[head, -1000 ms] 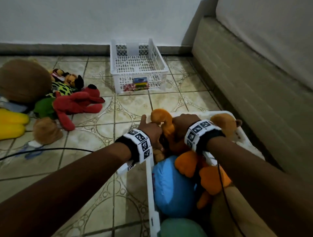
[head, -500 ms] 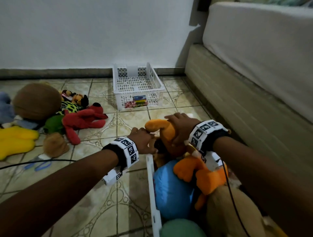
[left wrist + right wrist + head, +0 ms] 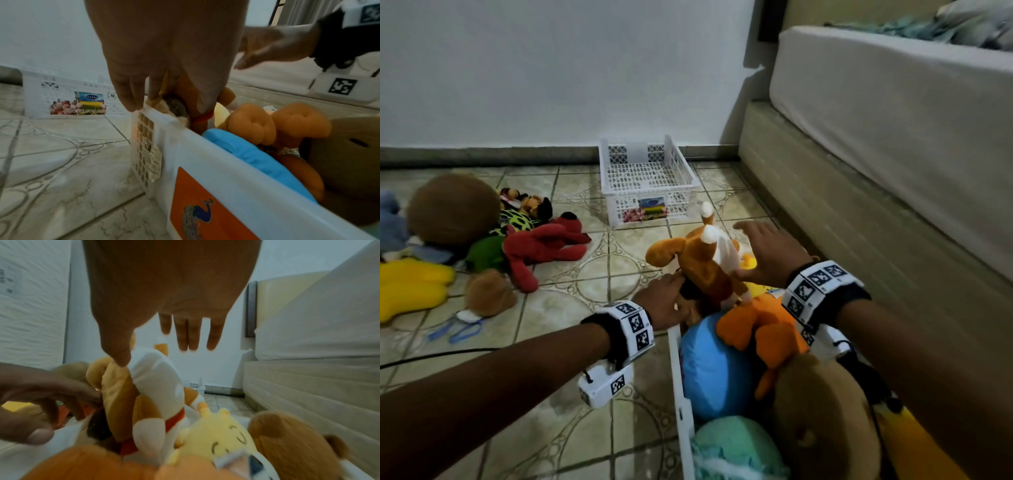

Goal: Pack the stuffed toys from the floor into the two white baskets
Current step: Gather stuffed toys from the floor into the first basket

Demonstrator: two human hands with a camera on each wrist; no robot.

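Observation:
The near white basket [image 3: 681, 394] at lower right is piled with stuffed toys. Among them are a blue one [image 3: 712, 370], an orange one [image 3: 760, 329] and a brown one [image 3: 822, 428]. An orange-and-white plush dog [image 3: 702, 263] stands up at its far end. My left hand [image 3: 669, 301] holds the dog's head [image 3: 174, 105] between fingers and thumb at the basket's corner. My right hand [image 3: 763, 253] hovers above with straight, spread fingers [image 3: 187, 334], its thumb tip touching the dog's white front [image 3: 156, 373]. The far white basket [image 3: 647, 185] holds nothing.
Several toys lie on the tiled floor at left: a red plush dog [image 3: 544, 243], a big brown one [image 3: 453, 209] and a yellow one [image 3: 410, 284]. A black cable [image 3: 431, 354] crosses the floor. A bed [image 3: 893, 137] runs along the right side.
My right hand has let go of the plush dog and lifted with fingers spread. The dog now stands taller. My left hand stays at its base.

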